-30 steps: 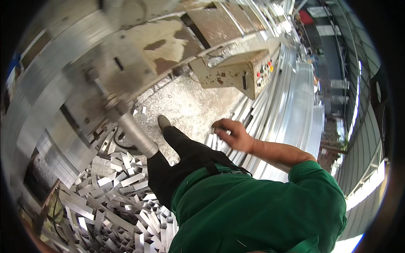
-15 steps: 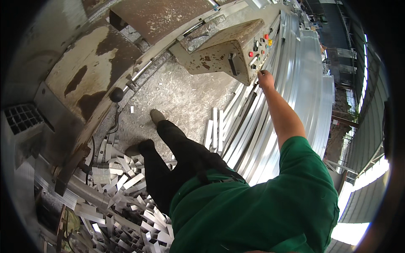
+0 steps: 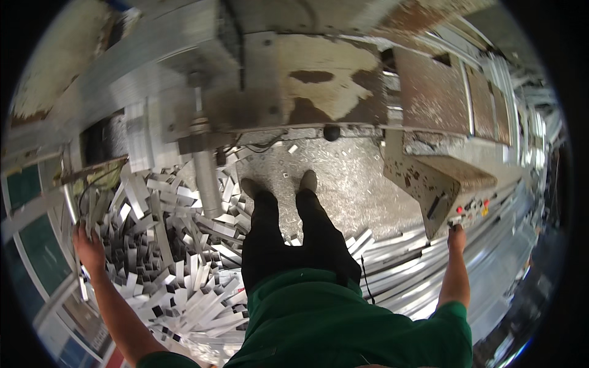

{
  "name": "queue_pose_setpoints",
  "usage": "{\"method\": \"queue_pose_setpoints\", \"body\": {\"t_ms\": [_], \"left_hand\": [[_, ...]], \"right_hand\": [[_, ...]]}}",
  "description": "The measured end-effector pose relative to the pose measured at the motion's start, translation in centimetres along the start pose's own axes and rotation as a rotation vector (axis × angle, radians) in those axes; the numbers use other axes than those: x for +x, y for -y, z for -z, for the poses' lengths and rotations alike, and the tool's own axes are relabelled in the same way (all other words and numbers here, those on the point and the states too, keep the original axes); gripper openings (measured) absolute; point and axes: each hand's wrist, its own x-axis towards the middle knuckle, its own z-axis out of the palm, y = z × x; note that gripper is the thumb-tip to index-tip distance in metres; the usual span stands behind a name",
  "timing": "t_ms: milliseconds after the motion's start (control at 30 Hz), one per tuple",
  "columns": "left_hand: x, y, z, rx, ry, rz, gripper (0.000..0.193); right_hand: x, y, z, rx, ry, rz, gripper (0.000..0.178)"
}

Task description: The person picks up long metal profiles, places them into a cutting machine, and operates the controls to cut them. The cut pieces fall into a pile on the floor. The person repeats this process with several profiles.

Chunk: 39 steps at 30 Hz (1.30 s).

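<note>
My left hand [image 3: 91, 250] is at the far left, fingers stretched and slightly apart, close to the lower end of a bright metal rod [image 3: 69, 199]. I cannot tell whether the hand touches the rod. On the right, my right hand [image 3: 456, 239] is closed at the near edge of a chipped, cream-coloured control box [image 3: 437, 184]. What its fingers hold there is hidden. Red and yellow buttons [image 3: 485, 208] and a small handle stand on the box's sloping panel beside this hand.
A heap of short cut aluminium profiles [image 3: 196, 270] covers the floor at left. Long aluminium profiles [image 3: 399, 264] lie stacked at right. A large machine with a rust-patched panel [image 3: 331, 76] spans the far side. Its grey cylinder [image 3: 207, 184] juts over the heap.
My view has swung left, bringing the machine across the far side and the heap into fuller view. My left hand has come into sight. My right hand stays at the control box.
</note>
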Motion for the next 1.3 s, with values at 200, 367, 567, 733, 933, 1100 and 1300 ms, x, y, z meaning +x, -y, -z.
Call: {"method": "queue_pose_setpoints", "body": {"t_ms": [200, 367, 567, 733, 933, 1100, 1300], "left_hand": [[1.0, -0.1, -0.7, -0.074, -0.153, 0.066, 0.039], [7.5, 1.4, -1.5, -0.136, -0.340, 0.075, 0.046], [14.8, 3.4, -1.3, -0.158, -0.482, -0.010, 0.060], [17.2, 6.9, -3.0, -0.151, -0.424, -0.038, 0.068], [18.1, 5.8, -3.3, -0.373, -0.404, 0.056, 0.056], [18.7, 6.6, -1.8, -0.338, -0.559, -0.095, 0.055], [20.3, 8.9, -2.7, -0.191, -0.553, -0.108, 0.040]], "right_hand": [[-2.8, 17.6, 11.0, 0.289, -0.223, 0.276, 0.019], [-13.3, 44.9, 23.5, 0.524, -0.409, 1.042, 0.024], [-16.9, 67.5, 30.5, 0.305, -0.712, 1.454, 0.055], [-18.2, 71.5, 29.6, 0.144, -0.777, 1.338, 0.068], [-18.0, 70.2, 27.0, 0.039, -0.893, 1.248, 0.067], [-19.3, 70.7, 28.2, 0.195, -0.856, 1.285, 0.060], [-19.6, 71.7, 30.0, 0.259, -0.884, 1.351, 0.031]]}}
